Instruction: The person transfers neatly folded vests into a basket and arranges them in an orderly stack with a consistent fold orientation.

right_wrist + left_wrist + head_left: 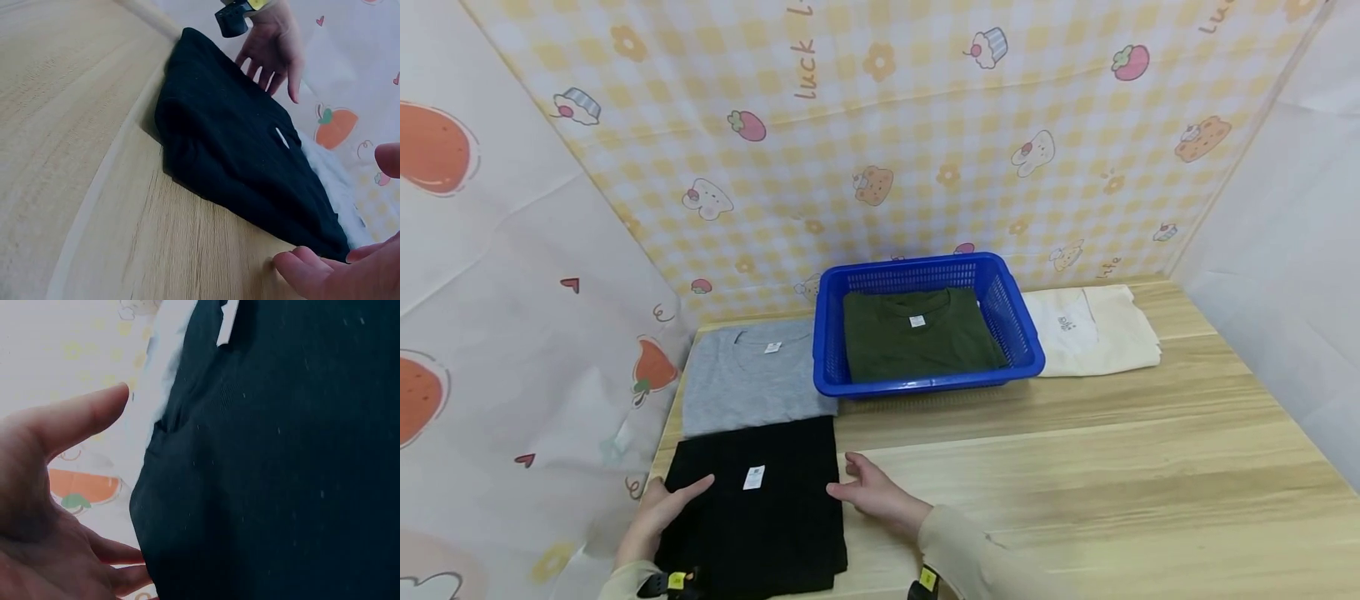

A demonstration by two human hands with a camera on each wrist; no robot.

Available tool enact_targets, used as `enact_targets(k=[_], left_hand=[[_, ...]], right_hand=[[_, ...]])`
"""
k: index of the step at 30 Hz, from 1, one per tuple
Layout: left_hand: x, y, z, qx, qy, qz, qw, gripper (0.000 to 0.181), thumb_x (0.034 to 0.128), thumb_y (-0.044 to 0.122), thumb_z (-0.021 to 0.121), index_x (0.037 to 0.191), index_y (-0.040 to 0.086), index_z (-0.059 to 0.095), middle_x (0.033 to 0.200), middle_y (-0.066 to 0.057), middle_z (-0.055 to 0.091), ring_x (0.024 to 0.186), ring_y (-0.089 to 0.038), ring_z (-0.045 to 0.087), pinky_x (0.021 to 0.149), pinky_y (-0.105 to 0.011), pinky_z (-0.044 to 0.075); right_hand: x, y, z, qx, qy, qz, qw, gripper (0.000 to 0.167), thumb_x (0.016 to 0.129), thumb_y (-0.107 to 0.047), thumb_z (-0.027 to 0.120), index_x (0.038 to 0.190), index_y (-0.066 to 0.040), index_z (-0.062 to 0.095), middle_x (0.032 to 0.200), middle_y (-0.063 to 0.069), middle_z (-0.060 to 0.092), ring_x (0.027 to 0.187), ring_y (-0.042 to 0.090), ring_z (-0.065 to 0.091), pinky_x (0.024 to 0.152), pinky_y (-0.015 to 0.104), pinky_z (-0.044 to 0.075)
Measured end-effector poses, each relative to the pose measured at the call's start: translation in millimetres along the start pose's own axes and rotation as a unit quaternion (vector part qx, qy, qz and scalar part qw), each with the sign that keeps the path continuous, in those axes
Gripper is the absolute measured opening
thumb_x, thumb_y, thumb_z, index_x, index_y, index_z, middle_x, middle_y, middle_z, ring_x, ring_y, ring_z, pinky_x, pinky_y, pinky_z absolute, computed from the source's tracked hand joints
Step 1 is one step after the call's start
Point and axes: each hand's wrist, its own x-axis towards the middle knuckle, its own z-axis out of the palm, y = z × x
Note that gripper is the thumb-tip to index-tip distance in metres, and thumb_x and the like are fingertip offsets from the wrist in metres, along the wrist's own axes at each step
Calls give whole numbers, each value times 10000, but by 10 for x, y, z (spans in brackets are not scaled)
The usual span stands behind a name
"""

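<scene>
A folded black T-shirt [767, 525] with a white neck label lies at the front left of the table. My left hand [658, 512] is at its left edge. In the left wrist view, the thumb [94, 415] is raised apart from the cloth, while the other fingertips reach the shirt's edge and are partly hidden. On the opposite side, my right hand [880, 493] is at the right edge, thumb and fingers spread. The right wrist view has its fingers [303, 265] beside the shirt's corner; whether they touch the cloth I cannot tell.
Behind the black shirt lies a folded grey T-shirt [722, 392]. A blue plastic basket [925, 386] stands at the back middle, holding a folded dark green T-shirt [917, 346]. A folded cream garment [1116, 333] lies to its right. Patterned cloth walls [850, 75] border the wooden table [1075, 492].
</scene>
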Motion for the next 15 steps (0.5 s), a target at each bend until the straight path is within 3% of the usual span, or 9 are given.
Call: enact_targets(k=[8,15], left_hand=[[34,-53,-80,308,-220,-88,9992,1330,679,658,616,1310,-157,-225,1347,-426,-159,1247,-561,-16,1013,-611,136],[58,-90,-123,282,-347,62,9990,1309,682,668,603,1327,-190,-147,1345,-446,-43,1216,-566,74,1001,-613,174]], right_hand=[[56,1,113,146,52,76,9999,652,869,-177,597,1373,65,262,1331,269,364,1149,388,449,885,541,408],[107,-8,173,321,280,217,9989,624,868,-194,604,1325,106,303,1242,257,451,1114,345,486,875,497,435]])
